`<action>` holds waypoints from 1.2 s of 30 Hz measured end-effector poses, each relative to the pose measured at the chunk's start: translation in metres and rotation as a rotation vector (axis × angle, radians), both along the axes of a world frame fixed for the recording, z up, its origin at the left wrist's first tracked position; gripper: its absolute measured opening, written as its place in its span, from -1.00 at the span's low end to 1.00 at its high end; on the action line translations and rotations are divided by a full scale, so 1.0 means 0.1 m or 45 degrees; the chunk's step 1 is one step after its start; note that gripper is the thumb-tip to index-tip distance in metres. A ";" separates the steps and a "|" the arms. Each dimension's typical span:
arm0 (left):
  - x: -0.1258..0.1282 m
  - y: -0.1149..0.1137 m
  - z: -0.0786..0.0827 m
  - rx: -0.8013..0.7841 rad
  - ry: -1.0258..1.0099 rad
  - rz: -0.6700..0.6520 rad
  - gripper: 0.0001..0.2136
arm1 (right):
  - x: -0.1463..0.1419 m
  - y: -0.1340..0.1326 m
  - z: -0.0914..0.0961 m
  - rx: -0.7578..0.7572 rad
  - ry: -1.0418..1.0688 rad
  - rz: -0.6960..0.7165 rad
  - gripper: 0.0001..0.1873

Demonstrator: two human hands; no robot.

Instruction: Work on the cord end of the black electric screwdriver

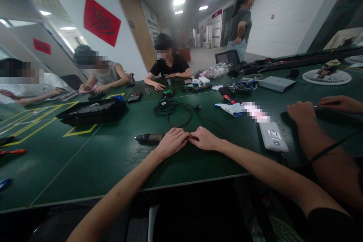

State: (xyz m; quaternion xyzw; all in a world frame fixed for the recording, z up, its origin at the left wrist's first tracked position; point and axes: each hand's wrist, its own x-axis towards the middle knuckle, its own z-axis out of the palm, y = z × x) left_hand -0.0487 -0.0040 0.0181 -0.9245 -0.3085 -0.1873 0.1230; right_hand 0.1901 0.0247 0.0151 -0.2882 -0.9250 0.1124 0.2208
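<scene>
My left hand [171, 142] rests knuckles-up on the dark green table [99, 159], fingers curled round the end of a dark cylindrical tool [149, 138] that lies on the table and points left. My right hand [204, 138] sits right beside it, fingers curled and fingertips meeting the left hand's; whatever it pinches is hidden. A black cable [181, 111] loops on the table just beyond both hands.
A co-worker's arm and hands [304, 115] rest on the table at right, by a white device [273, 136]. A black case [92, 111] lies at left inside yellow tape lines. Three people sit at the far side; one stands behind. Tools and boxes crowd the far right.
</scene>
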 end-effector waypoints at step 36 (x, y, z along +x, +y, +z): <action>-0.03 0.08 -0.03 0.004 -0.001 0.029 -0.54 | -0.03 -0.02 0.04 -0.078 0.006 -0.060 -0.75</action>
